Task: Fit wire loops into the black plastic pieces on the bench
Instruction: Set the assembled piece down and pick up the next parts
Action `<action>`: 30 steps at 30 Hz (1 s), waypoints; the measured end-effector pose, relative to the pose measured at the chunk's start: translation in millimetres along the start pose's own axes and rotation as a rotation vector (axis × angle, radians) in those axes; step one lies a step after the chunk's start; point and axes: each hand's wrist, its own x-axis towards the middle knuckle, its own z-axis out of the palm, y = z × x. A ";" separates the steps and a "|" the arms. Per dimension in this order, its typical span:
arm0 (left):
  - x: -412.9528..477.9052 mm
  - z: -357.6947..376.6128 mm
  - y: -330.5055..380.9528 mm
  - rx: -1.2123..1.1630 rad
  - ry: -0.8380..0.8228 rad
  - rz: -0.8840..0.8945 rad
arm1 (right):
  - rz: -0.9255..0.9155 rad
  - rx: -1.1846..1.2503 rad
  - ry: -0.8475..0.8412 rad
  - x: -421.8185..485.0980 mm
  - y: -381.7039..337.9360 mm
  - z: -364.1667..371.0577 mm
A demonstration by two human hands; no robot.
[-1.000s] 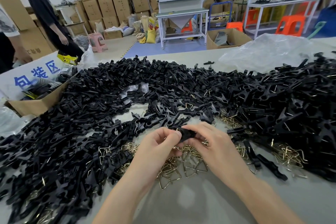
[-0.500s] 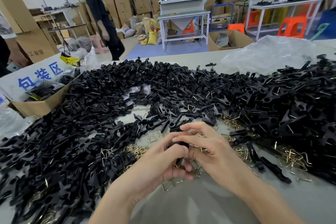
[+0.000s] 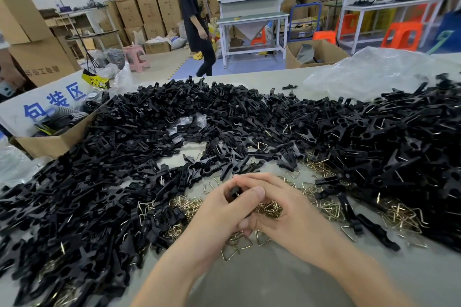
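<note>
The left hand (image 3: pixel 219 212) and right hand (image 3: pixel 296 209) press together, fingers curled around one black plastic piece (image 3: pixel 234 192), above brass wire loops (image 3: pixel 270 208).

Pale grey-beige flat bench top (image 3: pixel 274 279): plain, no pattern.
On the bench: matte black moulded plastic pieces (image 3: pixel 249 117), uniformly black; brass-gold bent wire loops (image 3: pixel 269 208), yellow glints among them.
Bench's left edge: brown cardboard box (image 3: pixel 55 143); its white flap (image 3: pixel 59 87) printed with blue characters.
Bench's far right: clear crinkled plastic sheet (image 3: pixel 374 75), whitish sheen.
Beyond the bench: stacked tan cardboard cartons (image 3: pixel 149 2), small blue labels; white metal-framed workstation (image 3: pixel 252 17) with a green panel; bright orange plastic stools (image 3: pixel 401 37); pink plastic stool (image 3: pixel 134 53); blue floor mat (image 3: pixel 249 67); person in black clothes (image 3: pixel 192 7).
</note>
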 end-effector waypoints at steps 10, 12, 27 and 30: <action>0.9 0.2 -6.2 0.037 0.009 0.000 | -0.014 0.125 -0.006 3.8 3.0 -0.1; 0.6 0.7 -4.0 0.055 -0.003 -0.003 | -0.024 0.144 -0.008 3.9 4.0 -0.2; 2.2 2.0 -5.5 -0.099 -0.091 0.051 | 0.144 0.626 0.725 10.6 17.0 -59.6; 1.7 3.9 -3.9 -0.083 -0.037 0.076 | 0.278 1.025 0.818 7.9 24.3 -74.9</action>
